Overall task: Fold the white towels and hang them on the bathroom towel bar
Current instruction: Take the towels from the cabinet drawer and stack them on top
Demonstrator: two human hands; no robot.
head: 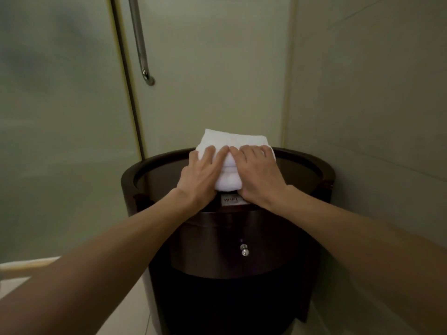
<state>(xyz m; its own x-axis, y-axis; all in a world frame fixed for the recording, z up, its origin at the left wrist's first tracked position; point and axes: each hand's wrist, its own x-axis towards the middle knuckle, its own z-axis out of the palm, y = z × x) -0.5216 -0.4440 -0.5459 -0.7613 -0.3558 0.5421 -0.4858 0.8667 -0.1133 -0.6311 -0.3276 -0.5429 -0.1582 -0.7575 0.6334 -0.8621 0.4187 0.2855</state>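
A small folded white towel [233,141] lies on the top of a round dark wooden cabinet [150,170]. My left hand [200,172] lies flat on the towel's left side with straight fingers. My right hand [258,172] presses flat on its right side, fingertips almost meeting those of the left. Much of the towel is hidden under both hands. No towel bar for hanging is clearly in view.
A vertical metal door handle [140,44] is fixed on the frosted glass door behind the cabinet. A small WiFi card [229,199] lies at the cabinet's front edge. A drawer knob [244,250] sticks out below. A tiled wall [362,93] stands close on the right.
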